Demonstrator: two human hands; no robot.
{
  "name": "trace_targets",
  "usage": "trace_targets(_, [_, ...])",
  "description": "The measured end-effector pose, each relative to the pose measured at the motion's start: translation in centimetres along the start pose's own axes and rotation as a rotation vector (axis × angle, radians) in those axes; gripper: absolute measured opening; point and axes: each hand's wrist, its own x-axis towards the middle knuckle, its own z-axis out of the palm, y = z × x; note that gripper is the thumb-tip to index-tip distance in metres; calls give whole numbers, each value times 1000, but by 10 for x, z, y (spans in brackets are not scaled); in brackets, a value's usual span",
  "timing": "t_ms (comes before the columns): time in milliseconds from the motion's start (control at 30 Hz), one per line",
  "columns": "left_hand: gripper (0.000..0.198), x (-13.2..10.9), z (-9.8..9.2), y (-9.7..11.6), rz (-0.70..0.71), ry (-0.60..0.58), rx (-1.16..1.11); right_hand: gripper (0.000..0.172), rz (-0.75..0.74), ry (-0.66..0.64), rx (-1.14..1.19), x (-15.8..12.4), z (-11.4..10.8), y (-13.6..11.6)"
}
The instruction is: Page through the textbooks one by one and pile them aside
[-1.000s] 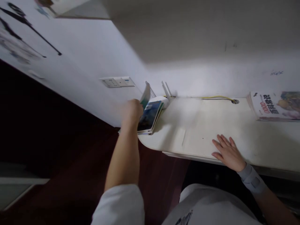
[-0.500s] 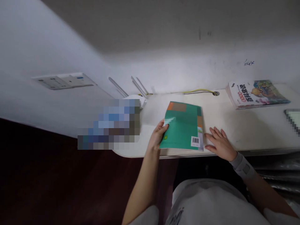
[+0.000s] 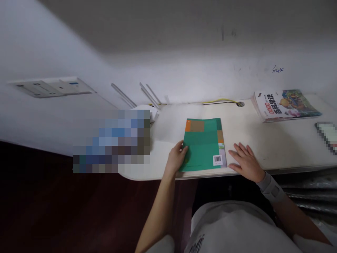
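A green book (image 3: 201, 146) with orange and brown patches and a white barcode label lies on the white desk (image 3: 250, 133), close to its front edge. My left hand (image 3: 177, 157) grips the book's left edge, thumb on top and the other fingers at or under the side. Just right of the book, my right hand (image 3: 244, 160) rests on the desk with its fingers spread. It holds nothing and is a small gap away from the book. A grey band circles my right wrist.
Several stacked magazines (image 3: 286, 105) lie at the back right. A phone-like device (image 3: 328, 137), blurred out, is at the right edge. On the left are a white router (image 3: 154, 114) with antennas and a pixelated object (image 3: 116, 140). A yellow cable (image 3: 223, 100) runs along the wall into a hole.
The book has come down from a tilted, slightly raised position to lie flatter on the desk, with my left hand still on its edge. My right hand has stayed nearly in place.
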Motion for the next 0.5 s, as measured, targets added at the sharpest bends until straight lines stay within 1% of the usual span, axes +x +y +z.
trace_targets(67, [41,-3,2,1,64,113,323,52,13,-1,-7,1,-3,-3])
trace_targets(100, [39,-5,3,1,87,148,453,53,13,3,-10,1,-4,-5])
trace_targets(133, [38,-7,4,1,102,166,551,53,5,9,-11,2,-6,-8])
trace_targets(200, [36,-12,8,0,104,166,656,52,-42,11,-6,4,-8,-14])
trace_targets(267, [36,-14,11,-1,93,146,669,51,-100,-4,6,5,-8,-20])
trace_targets(367, [37,-15,14,-2,74,142,616,50,-120,-28,19,5,-4,-24])
trace_targets(433, [36,-15,12,-1,66,155,546,50,-112,-36,22,4,-1,-24])
trace_targets(500, [38,-18,6,3,76,160,413,51,-109,-41,26,3,0,-24])
